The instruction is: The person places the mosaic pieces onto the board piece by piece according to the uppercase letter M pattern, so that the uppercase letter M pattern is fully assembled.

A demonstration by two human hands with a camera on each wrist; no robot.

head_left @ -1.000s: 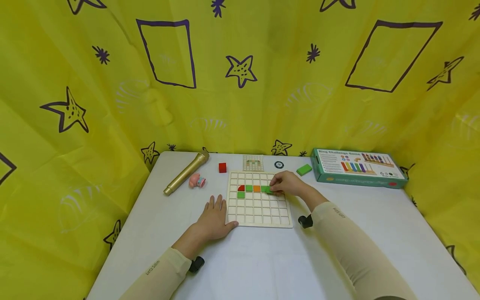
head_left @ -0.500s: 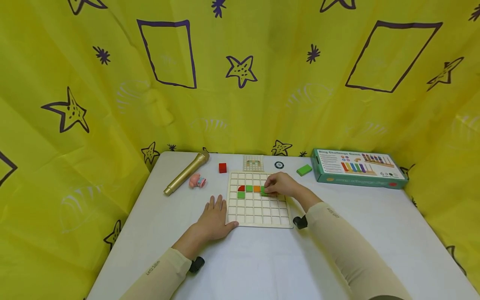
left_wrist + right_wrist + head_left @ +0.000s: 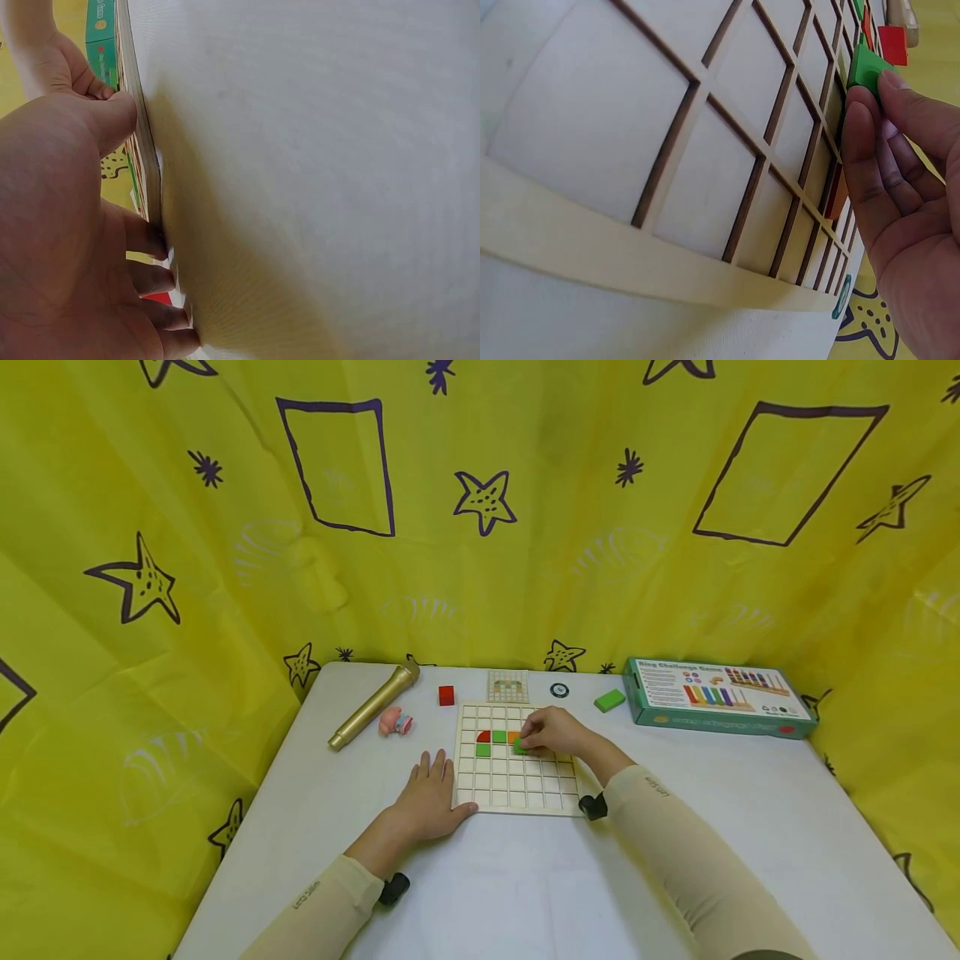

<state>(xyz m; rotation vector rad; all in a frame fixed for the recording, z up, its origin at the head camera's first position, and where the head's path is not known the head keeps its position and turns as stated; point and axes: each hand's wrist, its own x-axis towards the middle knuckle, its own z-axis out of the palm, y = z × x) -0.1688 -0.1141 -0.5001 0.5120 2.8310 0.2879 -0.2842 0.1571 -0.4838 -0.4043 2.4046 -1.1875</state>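
Note:
A pale grid board lies on the white table. My right hand pinches a green square tile between thumb and fingers over it; the right wrist view shows this tile tilted at the fingertips. To its left on the board are a red rounded piece, a green tile, an orange tile partly covered, and another green tile lower down. An orange-red piece shows beneath the right hand. My left hand rests with fingers spread, its thumb at the board's lower left corner.
Behind the board stand a small pattern card, a red cube, a dark round disc and a green block. A gold microphone and pink figurine lie left, a game box right.
My right hand has moved left across the board with the green tile, which now overlaps the orange tile's edge in the head view. The left hand has stayed put.

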